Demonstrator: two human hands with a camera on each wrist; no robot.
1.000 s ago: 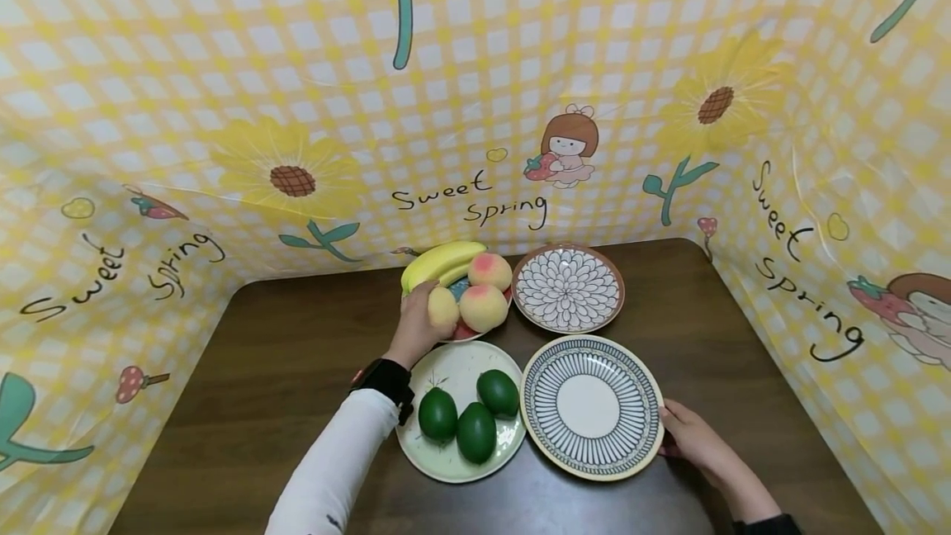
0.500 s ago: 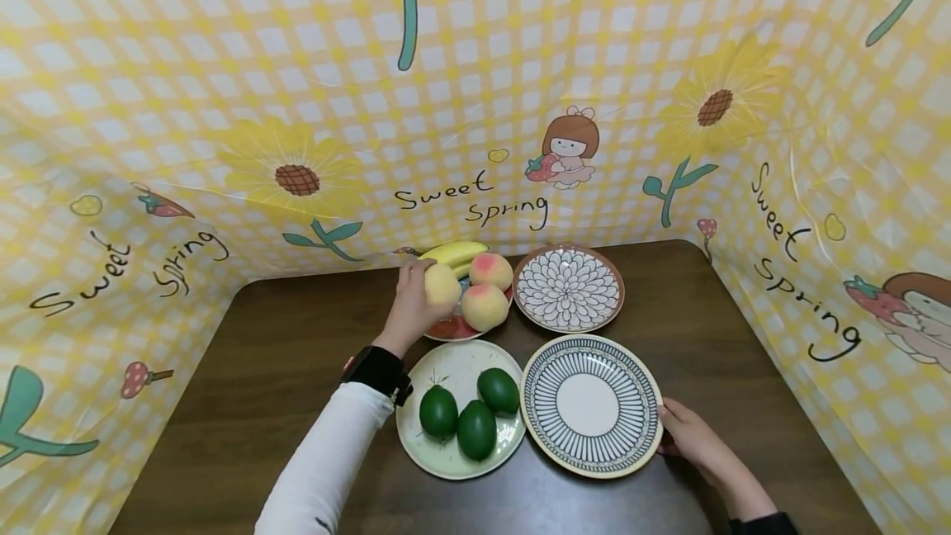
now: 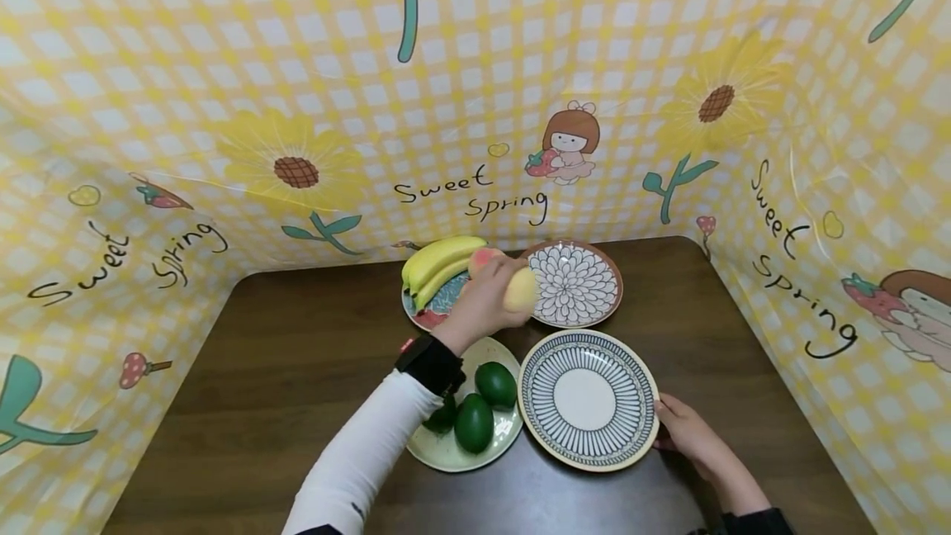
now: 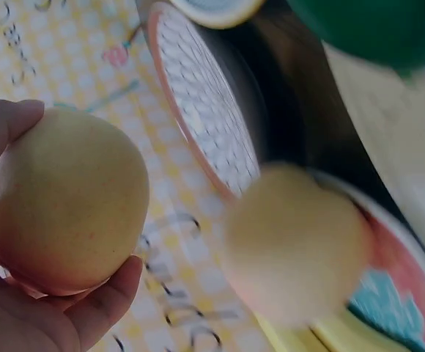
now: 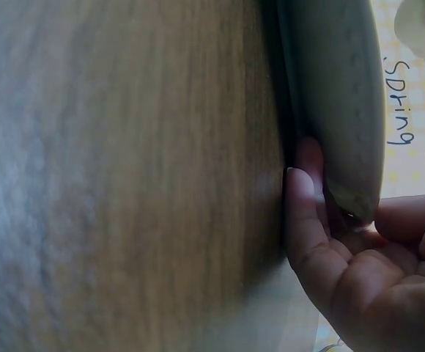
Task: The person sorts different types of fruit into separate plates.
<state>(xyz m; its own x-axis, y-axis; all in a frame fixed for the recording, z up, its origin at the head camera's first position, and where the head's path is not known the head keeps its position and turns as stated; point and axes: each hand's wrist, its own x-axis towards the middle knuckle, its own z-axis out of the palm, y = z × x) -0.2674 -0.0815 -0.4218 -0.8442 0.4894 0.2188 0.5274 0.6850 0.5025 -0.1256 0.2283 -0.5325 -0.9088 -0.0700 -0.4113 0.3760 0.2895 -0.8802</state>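
Note:
My left hand [image 3: 486, 304] grips a yellow peach [image 3: 522, 291], held up over the gap between the fruit plate and the flower-patterned plate [image 3: 575, 283]. In the left wrist view, thumb and fingers curl round that peach [image 4: 69, 202], and another peach [image 4: 297, 246] is blurred beyond it. Bananas [image 3: 438, 267] lie on the fruit plate [image 3: 411, 314] at the back, where the other peaches are mostly hidden behind my hand. My right hand [image 3: 687, 432] pinches the right rim of the blue-lined plate [image 3: 587, 399]; in the right wrist view its fingers reach under that plate's edge [image 5: 348, 110].
A pale green plate [image 3: 464, 462] with several dark green avocado-like fruits [image 3: 474, 423] stands front left, partly under my left forearm. The brown wooden table [image 3: 282, 370] ends at a yellow checked cloth [image 3: 475, 106] behind and at both sides.
My left hand has lifted the peach from the fruit plate and carried it to the right, uncovering the bananas. My right hand stays at the blue-lined plate's rim.

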